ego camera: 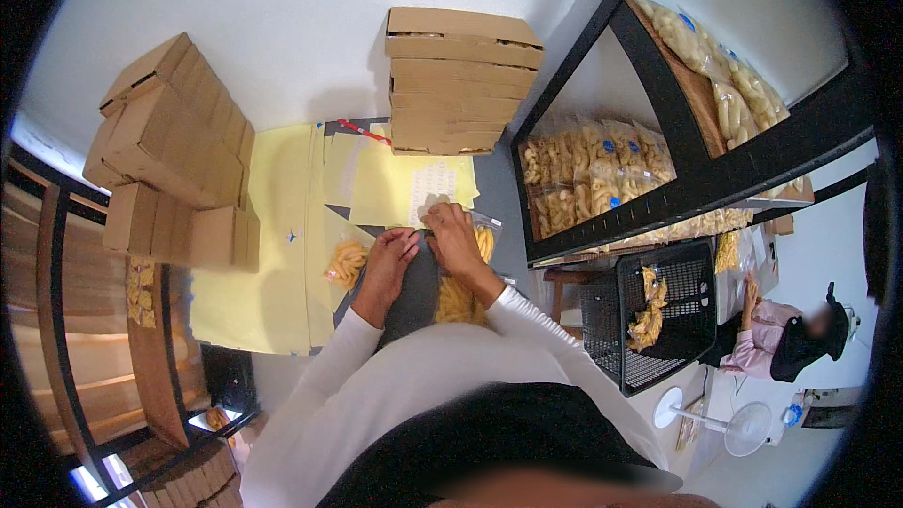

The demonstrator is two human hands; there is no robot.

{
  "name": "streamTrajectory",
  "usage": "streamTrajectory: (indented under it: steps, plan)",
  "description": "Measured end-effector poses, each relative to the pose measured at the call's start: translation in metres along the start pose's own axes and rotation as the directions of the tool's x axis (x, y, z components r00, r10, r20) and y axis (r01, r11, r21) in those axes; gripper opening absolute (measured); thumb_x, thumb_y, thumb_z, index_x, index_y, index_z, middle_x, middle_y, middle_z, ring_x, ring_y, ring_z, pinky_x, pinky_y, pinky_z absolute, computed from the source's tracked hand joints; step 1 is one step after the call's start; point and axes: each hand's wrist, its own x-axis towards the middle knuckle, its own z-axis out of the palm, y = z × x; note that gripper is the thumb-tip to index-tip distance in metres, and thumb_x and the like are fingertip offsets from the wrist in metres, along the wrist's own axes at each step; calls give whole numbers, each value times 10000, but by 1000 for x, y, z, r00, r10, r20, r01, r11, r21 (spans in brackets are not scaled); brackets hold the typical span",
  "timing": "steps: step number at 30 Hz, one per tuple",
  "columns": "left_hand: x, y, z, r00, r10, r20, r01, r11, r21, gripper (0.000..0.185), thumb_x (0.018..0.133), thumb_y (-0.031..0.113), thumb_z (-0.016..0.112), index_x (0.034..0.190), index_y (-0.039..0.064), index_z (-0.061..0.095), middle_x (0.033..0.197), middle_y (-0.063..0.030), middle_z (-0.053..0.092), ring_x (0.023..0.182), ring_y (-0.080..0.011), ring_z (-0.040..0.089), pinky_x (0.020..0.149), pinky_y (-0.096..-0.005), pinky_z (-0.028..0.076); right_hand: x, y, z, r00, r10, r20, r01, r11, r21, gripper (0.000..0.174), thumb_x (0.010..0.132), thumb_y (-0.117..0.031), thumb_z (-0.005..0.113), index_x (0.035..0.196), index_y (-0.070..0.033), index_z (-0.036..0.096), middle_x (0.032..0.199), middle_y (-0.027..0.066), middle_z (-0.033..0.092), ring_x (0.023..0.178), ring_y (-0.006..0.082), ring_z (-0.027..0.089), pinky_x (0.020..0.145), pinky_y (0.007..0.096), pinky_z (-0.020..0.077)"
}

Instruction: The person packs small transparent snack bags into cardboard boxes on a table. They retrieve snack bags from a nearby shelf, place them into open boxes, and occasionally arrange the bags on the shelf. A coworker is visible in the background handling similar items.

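My left hand (388, 264) hovers over the grey tabletop, fingers bent towards my other hand. Whether something small sits in its fingertips is too fine to tell. My right hand (455, 236) reaches to the lower edge of a white sheet of small printed labels (432, 187); I cannot tell if it pinches a label. Left of my left hand lies a clear bag of yellow, finger-shaped snacks (346, 262). Another such bag (484, 243) is partly hidden behind my right hand. Nearer my body, more bagged snacks (455, 300) lie under my right forearm.
Cardboard boxes are stacked at the left (180, 134) and the back (458, 92). Yellow paper (282, 282) covers part of the table. A black-framed shelf (635, 219) holds bagged snacks at right, beside a black plastic crate (667, 360). A person (765, 339) sits farther right.
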Motion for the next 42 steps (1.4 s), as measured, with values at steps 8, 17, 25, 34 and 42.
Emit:
streamTrajectory:
  steps: [8, 17, 25, 34, 42]
  plan:
    - [14, 5, 9, 1000, 0, 11, 0, 999, -48, 221, 988, 110, 591, 1174, 23, 511, 1189, -130, 618, 1102, -246, 634, 969, -334, 514, 7, 6, 0, 994, 0, -110, 11, 995, 101, 92, 790, -46, 696, 879, -65, 688, 950, 80, 609, 964, 309, 577, 834, 419, 468]
    - [45, 4, 6, 998, -25, -57, 31, 994, 101, 290, 957, 69, 606, 1204, -55, 518, 1083, -137, 643, 956, -224, 684, 873, -330, 582, 6, 4, -4, 996, 84, -12, -78, 967, 241, 125, 836, -80, 697, 956, -51, 715, 961, 112, 643, 977, 325, 602, 853, 407, 484]
    - [43, 9, 6, 1000, -17, -24, 20, 991, 132, 343, 932, 60, 633, 1241, -32, 514, 1102, -132, 644, 954, -219, 684, 850, -326, 600, 12, -3, 1, 977, 215, -13, -204, 942, 268, 142, 842, -148, 686, 940, -46, 699, 944, 144, 634, 944, 358, 608, 836, 448, 486]
    - [44, 7, 3, 999, -13, -39, 20, 986, 167, 361, 927, 84, 645, 1235, -48, 511, 1132, -164, 644, 989, -250, 688, 860, -343, 600, 16, -9, 0, 970, 244, -8, -233, 933, 275, 93, 819, -112, 698, 894, -57, 685, 922, 140, 632, 918, 355, 624, 785, 452, 500]
    - [32, 18, 2, 1000, 12, -22, -6, 965, 262, 291, 961, 100, 616, 1189, -71, 556, 1118, -174, 662, 989, -247, 695, 853, -326, 590, 15, -9, 4, 967, 257, -4, -229, 867, 442, 104, 826, -35, 698, 922, -16, 662, 895, 143, 673, 807, 299, 677, 722, 369, 534]
